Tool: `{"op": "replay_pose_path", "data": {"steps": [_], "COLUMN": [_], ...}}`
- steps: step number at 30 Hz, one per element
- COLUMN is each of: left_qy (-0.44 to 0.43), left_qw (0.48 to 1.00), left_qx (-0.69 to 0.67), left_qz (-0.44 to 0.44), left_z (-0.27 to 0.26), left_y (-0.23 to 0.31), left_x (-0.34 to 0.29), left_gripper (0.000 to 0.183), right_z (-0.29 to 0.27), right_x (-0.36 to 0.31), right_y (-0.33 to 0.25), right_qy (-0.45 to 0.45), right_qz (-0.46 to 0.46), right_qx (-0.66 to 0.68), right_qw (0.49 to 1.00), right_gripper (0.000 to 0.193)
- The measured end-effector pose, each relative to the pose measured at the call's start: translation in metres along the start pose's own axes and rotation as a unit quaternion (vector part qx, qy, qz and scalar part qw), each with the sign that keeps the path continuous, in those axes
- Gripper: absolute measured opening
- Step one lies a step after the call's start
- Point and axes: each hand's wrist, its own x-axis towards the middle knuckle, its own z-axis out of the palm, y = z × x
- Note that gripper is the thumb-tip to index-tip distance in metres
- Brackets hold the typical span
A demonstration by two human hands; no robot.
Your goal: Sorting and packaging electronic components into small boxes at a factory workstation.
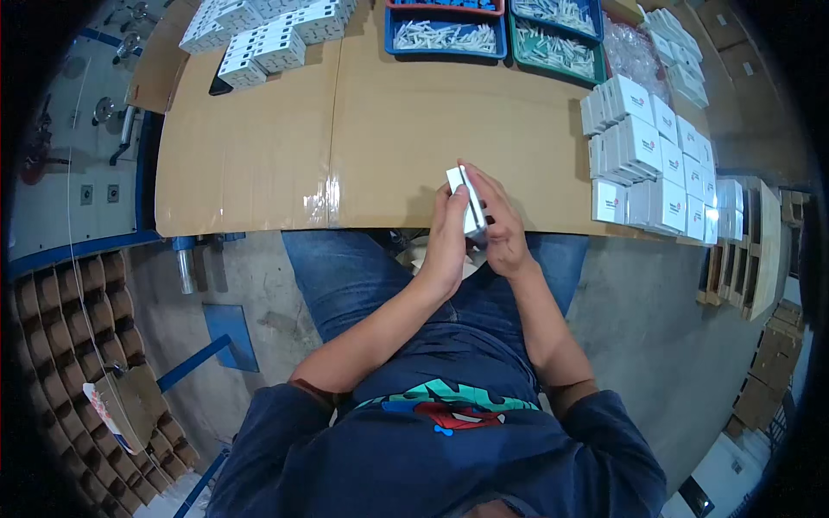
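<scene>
A small white box (471, 216) with a dark slit along its side is held between my two hands, just above the front edge of the cardboard-covered table. My left hand (444, 246) grips it from the left, with the thumb on its upper face. On the opposite side, my right hand (506, 231) is wrapped against it with the fingers bent round. The box stands tilted, its narrow side facing up. The fingers hide its lower part, so I cannot tell if anything sits inside.
Stacked white boxes (642, 147) stand at the table's right. More white boxes (276, 47) are piled at the back left. A blue tray (445, 57) and a green tray (560, 69) at the back hold small white pieces. Brown cardboard (250, 164) covers the table.
</scene>
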Motion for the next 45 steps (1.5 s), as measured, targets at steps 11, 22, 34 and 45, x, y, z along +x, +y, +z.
{"op": "replay_pose_path", "data": {"steps": [11,22,34,45], "left_qy": [-0.099,-0.081,-0.089,-0.068], "left_qw": [0.924,0.990,0.994,0.997], "left_qx": [0.249,0.041,0.008,0.011], "left_qz": [0.273,-0.111,-0.061,-0.034], "left_z": [-0.031,-0.032,-0.020,-0.014], "left_y": [0.007,0.011,-0.002,0.001], "left_x": [0.012,0.008,0.001,-0.002], "left_gripper": [0.074,0.064,0.058,0.061], "right_z": [0.005,0.000,0.004,-0.001], "right_x": [0.001,-0.001,-0.002,0.003], "right_y": [-0.014,-0.012,-0.006,-0.009], "right_qy": [0.043,0.026,0.048,0.062], "right_qz": [0.170,0.077,0.011,0.004], "right_qx": [0.218,-0.012,-0.049,-0.020], "right_qw": [0.960,0.997,0.998,0.998], "right_gripper": [0.081,0.073,0.062,0.072]}}
